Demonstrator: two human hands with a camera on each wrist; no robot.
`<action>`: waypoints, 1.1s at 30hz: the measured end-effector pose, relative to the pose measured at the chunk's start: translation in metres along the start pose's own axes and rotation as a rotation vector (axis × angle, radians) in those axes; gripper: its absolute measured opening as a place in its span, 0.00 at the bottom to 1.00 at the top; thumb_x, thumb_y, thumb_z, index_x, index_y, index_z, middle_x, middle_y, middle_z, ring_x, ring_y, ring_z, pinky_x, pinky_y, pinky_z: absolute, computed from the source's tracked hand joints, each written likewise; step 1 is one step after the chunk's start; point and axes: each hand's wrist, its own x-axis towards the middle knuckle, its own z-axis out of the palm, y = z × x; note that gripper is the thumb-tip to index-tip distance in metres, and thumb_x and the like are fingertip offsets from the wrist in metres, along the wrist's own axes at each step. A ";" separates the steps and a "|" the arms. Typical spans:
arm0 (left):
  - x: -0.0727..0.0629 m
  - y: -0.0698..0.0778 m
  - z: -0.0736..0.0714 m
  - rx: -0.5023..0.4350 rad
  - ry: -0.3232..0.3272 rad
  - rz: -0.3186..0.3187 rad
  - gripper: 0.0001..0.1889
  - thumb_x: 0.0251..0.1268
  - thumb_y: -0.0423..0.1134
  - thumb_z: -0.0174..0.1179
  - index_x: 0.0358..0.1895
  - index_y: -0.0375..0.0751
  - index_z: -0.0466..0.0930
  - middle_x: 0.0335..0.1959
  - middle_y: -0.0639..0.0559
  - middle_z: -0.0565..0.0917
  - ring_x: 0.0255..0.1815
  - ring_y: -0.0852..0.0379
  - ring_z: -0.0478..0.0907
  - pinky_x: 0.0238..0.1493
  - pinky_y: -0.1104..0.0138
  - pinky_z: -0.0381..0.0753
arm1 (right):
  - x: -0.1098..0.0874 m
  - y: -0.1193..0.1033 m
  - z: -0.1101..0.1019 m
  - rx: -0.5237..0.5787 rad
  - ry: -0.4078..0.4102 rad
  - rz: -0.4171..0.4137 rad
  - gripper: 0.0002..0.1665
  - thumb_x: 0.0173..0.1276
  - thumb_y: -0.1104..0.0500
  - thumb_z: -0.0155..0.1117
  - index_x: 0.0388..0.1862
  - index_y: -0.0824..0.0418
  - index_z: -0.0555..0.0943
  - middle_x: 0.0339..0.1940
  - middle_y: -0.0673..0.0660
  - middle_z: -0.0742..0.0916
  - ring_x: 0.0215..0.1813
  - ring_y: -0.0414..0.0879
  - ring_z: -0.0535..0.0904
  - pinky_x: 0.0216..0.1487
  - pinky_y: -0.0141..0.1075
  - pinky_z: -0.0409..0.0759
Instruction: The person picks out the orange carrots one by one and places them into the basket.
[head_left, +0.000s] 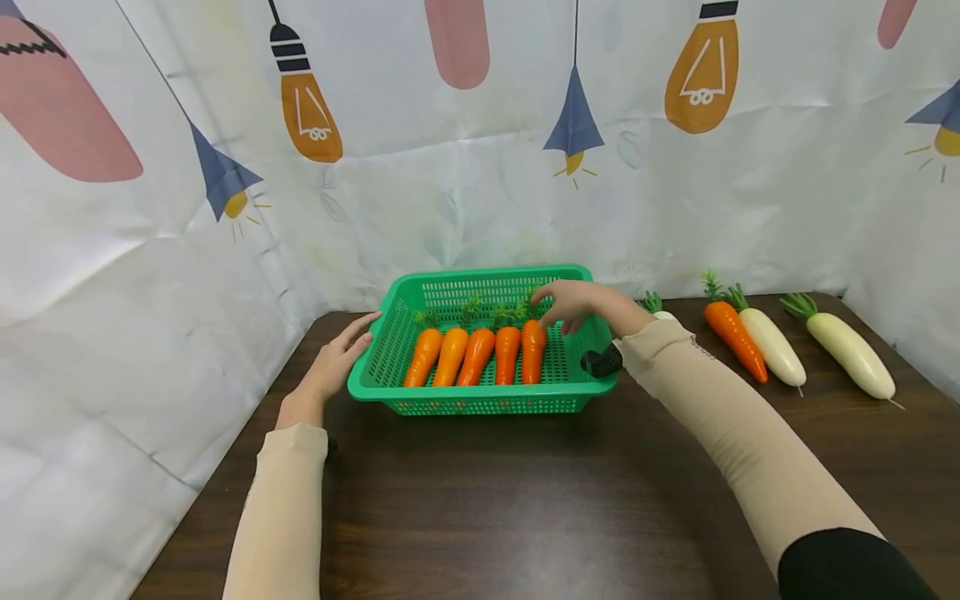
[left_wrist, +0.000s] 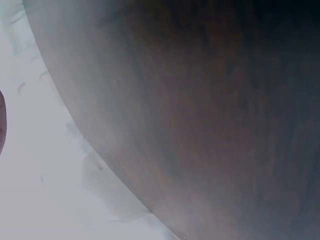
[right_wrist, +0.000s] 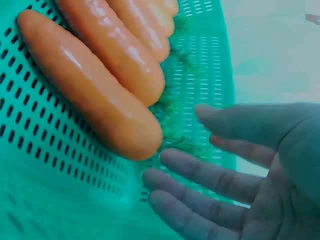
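Note:
A green plastic basket (head_left: 480,390) at the table's back holds several orange carrots (head_left: 476,357) side by side, leafy tops toward the far wall. My left hand (head_left: 330,368) rests on the basket's left rim with extended fingers; the left wrist view misses it. Over the basket's right part is my right hand (head_left: 581,302), its fingers spread and lightly bent. In the right wrist view, that hand (right_wrist: 270,190) has nothing in its grasp. Its fingertips are close to the leafy end of the rightmost carrot (right_wrist: 95,95), apart from the orange body.
Right of the basket, another carrot (head_left: 735,337) lies between white radishes, one (head_left: 772,346) beside it and another (head_left: 851,354) farther right. A third radish (head_left: 663,315) is partly behind my right forearm. The dark wooden table (head_left: 510,500) meets a patterned white cloth (head_left: 510,208).

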 end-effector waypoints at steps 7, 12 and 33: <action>0.000 0.001 0.001 -0.016 0.000 0.002 0.29 0.85 0.54 0.41 0.83 0.53 0.56 0.34 0.41 0.84 0.29 0.49 0.81 0.35 0.56 0.77 | -0.021 0.007 -0.010 0.030 0.015 -0.125 0.31 0.81 0.62 0.57 0.78 0.69 0.64 0.66 0.75 0.77 0.54 0.66 0.83 0.50 0.48 0.84; -0.001 0.001 0.002 -0.013 -0.004 0.000 0.29 0.85 0.54 0.41 0.83 0.52 0.56 0.37 0.39 0.85 0.31 0.49 0.81 0.37 0.55 0.78 | -0.039 0.012 -0.012 0.028 0.066 -0.225 0.25 0.81 0.61 0.57 0.71 0.70 0.71 0.58 0.71 0.84 0.52 0.66 0.84 0.50 0.49 0.83; -0.003 0.004 -0.001 -0.011 0.000 -0.006 0.30 0.85 0.55 0.41 0.83 0.53 0.56 0.47 0.34 0.83 0.32 0.50 0.81 0.38 0.56 0.77 | -0.111 0.043 -0.011 0.147 0.176 -0.394 0.22 0.80 0.61 0.59 0.69 0.67 0.75 0.61 0.68 0.83 0.55 0.55 0.84 0.52 0.44 0.81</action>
